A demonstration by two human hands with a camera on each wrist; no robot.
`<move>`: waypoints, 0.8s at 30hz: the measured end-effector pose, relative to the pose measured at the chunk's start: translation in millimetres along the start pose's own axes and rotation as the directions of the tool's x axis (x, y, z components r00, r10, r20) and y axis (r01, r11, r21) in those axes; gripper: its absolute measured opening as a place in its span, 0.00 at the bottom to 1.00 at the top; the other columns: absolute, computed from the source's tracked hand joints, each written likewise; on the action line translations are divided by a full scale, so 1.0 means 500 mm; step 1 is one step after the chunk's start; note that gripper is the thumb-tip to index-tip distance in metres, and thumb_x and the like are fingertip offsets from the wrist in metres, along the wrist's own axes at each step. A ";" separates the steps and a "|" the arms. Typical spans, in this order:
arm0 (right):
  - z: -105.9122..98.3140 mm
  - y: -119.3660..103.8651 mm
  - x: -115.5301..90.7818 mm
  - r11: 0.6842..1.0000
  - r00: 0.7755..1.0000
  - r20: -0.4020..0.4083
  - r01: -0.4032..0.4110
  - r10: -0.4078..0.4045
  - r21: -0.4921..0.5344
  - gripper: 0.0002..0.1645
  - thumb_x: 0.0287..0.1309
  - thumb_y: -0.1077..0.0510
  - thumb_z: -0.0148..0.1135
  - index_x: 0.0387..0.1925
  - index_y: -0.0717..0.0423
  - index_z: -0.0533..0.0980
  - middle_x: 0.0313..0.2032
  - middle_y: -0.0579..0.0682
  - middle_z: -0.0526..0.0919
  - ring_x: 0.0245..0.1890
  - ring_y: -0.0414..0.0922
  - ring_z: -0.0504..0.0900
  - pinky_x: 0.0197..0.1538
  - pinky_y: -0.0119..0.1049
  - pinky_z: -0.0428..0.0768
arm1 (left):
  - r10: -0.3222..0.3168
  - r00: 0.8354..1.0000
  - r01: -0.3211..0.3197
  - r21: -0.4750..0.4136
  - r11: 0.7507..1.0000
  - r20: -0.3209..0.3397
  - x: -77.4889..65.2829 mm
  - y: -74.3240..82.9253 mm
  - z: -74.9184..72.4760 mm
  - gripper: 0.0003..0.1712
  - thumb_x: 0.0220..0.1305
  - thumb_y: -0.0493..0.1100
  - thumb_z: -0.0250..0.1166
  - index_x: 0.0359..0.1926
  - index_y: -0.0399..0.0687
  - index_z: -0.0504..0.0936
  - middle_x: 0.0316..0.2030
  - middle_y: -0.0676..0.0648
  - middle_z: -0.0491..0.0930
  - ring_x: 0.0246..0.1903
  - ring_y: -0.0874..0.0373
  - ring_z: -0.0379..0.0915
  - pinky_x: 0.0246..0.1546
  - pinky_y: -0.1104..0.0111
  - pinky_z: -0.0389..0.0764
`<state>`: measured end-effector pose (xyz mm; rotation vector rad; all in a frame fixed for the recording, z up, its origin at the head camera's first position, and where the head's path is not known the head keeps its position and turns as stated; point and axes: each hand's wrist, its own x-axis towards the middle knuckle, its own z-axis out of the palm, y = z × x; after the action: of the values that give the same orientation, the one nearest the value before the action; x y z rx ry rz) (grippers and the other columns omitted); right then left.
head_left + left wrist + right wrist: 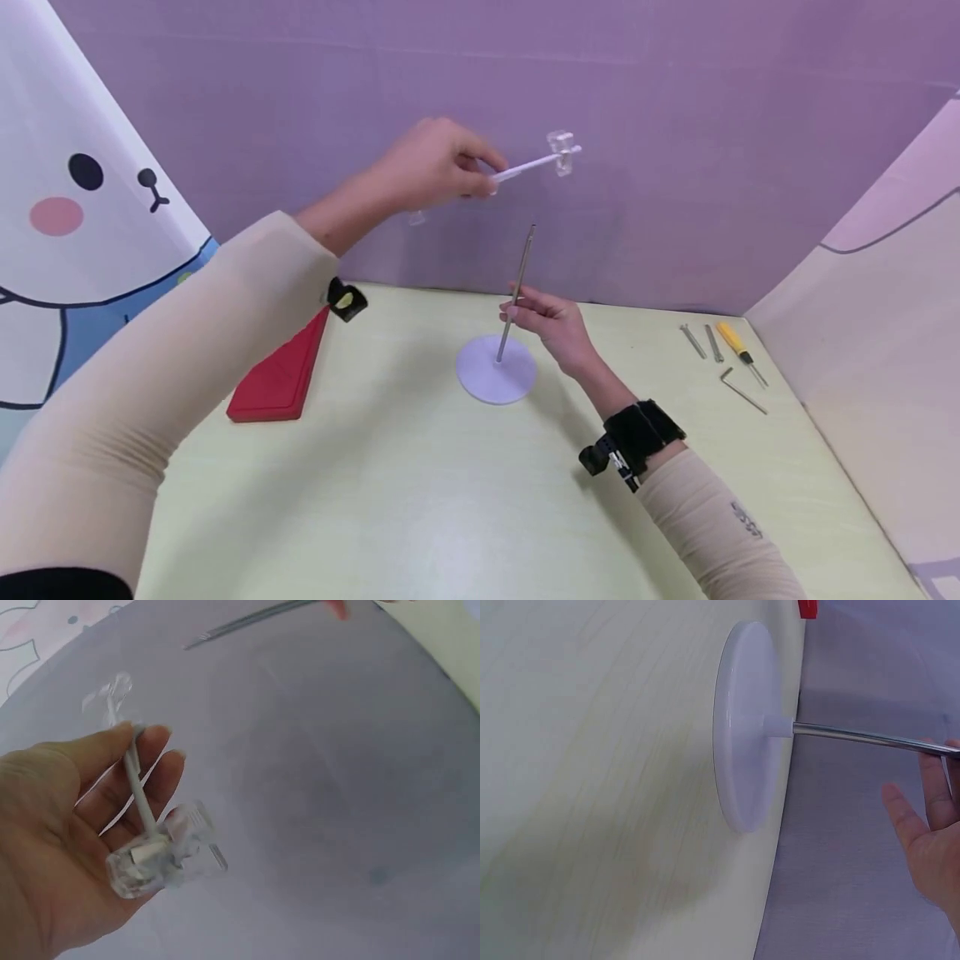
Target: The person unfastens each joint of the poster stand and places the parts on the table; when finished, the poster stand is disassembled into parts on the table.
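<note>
My left hand (438,167) is raised in front of the purple backdrop and pinches a thin white rod (528,167) between thumb and fingertips. A clear plastic fitting (561,152) sits on one end of that rod; the left wrist view shows another clear piece (120,686) at the opposite end. Lower down, a slim metal pole (523,265) rises from a round white base (480,379) on the table. Around the pole's middle my right hand (558,327) holds it with its fingertips. The pole's upper end is bare, below and beside the white rod.
A red flat case (281,379) lies at the left, partly behind my left sleeve. On the right are a yellow-handled screwdriver (731,337), an L-shaped hex key (742,393) and two small metal pieces (693,342). The backdrop (675,183) stands along the table's far edge.
</note>
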<state>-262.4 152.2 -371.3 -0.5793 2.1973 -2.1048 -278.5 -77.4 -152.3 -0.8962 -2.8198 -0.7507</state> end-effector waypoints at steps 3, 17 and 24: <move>0.000 -0.001 0.000 1.000 1.000 -0.003 0.000 0.000 -0.012 0.26 0.66 0.64 0.62 0.65 0.59 0.74 0.40 0.40 0.90 0.43 0.39 0.89 0.56 0.36 0.83 | -0.076 0.997 0.075 -0.056 0.996 -0.024 -0.029 -0.034 -0.001 0.20 0.70 0.46 0.64 0.61 0.54 0.82 0.42 0.45 0.89 0.38 0.57 0.82 0.33 0.69 0.74; -0.007 -0.002 -0.003 1.000 1.000 -0.013 -0.022 0.022 -0.020 0.26 0.66 0.62 0.63 0.65 0.56 0.75 0.40 0.39 0.90 0.43 0.38 0.89 0.57 0.37 0.83 | -0.409 0.912 0.397 -0.277 0.875 0.013 -0.208 -0.190 0.075 0.24 0.70 0.51 0.64 0.66 0.63 0.77 0.47 0.46 0.88 0.40 0.50 0.76 0.23 0.66 0.71; -0.010 -0.001 -0.006 1.000 1.000 -0.008 -0.014 0.014 -0.014 0.26 0.67 0.63 0.62 0.66 0.57 0.74 0.40 0.38 0.90 0.43 0.38 0.89 0.59 0.42 0.82 | -0.481 0.874 0.475 -0.323 0.819 0.068 -0.250 -0.243 0.145 0.25 0.73 0.50 0.61 0.69 0.59 0.74 0.49 0.41 0.87 0.47 0.47 0.81 0.44 0.57 0.78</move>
<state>-260.9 157.7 -371.2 -0.5561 2.2153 -2.0909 -239.5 -193.6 -296.1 -0.1756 -2.9808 -1.3136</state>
